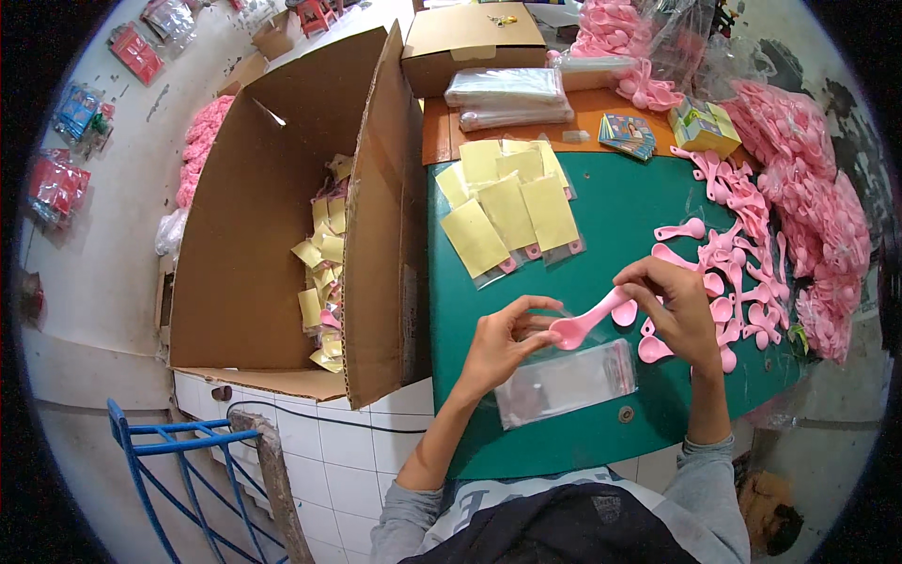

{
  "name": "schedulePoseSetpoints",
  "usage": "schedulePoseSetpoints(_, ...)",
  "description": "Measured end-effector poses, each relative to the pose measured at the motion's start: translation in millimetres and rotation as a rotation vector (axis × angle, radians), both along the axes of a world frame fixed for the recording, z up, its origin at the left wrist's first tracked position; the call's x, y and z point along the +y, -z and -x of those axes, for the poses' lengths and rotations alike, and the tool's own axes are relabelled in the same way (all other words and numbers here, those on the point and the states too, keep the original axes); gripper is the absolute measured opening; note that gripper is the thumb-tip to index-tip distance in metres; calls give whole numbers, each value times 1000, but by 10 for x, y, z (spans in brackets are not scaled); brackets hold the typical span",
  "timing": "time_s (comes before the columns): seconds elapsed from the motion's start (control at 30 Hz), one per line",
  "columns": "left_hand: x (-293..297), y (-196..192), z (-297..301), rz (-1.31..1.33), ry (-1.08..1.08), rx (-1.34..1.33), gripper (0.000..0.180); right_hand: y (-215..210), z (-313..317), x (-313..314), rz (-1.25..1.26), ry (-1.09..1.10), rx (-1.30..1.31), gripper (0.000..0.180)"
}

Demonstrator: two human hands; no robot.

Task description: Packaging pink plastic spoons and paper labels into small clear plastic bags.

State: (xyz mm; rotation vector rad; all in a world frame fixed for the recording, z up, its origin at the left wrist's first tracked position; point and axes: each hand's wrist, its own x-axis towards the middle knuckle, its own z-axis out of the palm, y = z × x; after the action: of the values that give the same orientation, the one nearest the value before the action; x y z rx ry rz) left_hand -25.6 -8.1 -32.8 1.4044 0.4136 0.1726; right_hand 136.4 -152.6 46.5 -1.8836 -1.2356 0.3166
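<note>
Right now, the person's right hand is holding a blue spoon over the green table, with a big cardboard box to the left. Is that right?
Not quite: the head view shows the spoon is pink, not blue. The right hand holds it over the green table, with the cardboard box to the left.

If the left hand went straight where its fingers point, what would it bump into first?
The left hand would probably bump the pink spoon first: its bowl is right there, though whether they already touch is hard to tell.
</note>
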Motion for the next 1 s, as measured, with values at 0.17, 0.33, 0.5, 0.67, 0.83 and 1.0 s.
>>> schedulePoseSetpoints(0.17, -44, -13, -39, 42, 41, -54, 34, 56, 81, 113, 1, 15, 166, 14)
schedulePoseSetpoints(0.33, 53, -21, -37, -148, 104, -42, 29, 71, 124, 163, -114, 26, 183, 19)
schedulePoseSetpoints(0.5, 143, -160, 15, -5, 85, -70, 26, -21, 28, 274, -96, -186, 133, 20)
schedulePoseSetpoints(0.67, 75, -360, 37, 126, -63, -164, 28, 255, -815, 793, -218, -623, 250, 37)
schedulePoseSetpoints(0.83, 66, -384, 117, -87, 99, -385, 33, 875, -2820, 1061, 205, 531, -528, 40)
schedulePoseSetpoints(1.0, 162, -232, 234, -67, -9, -327, 49, 1037, -2718, 1248, 313, 743, -480, 32)
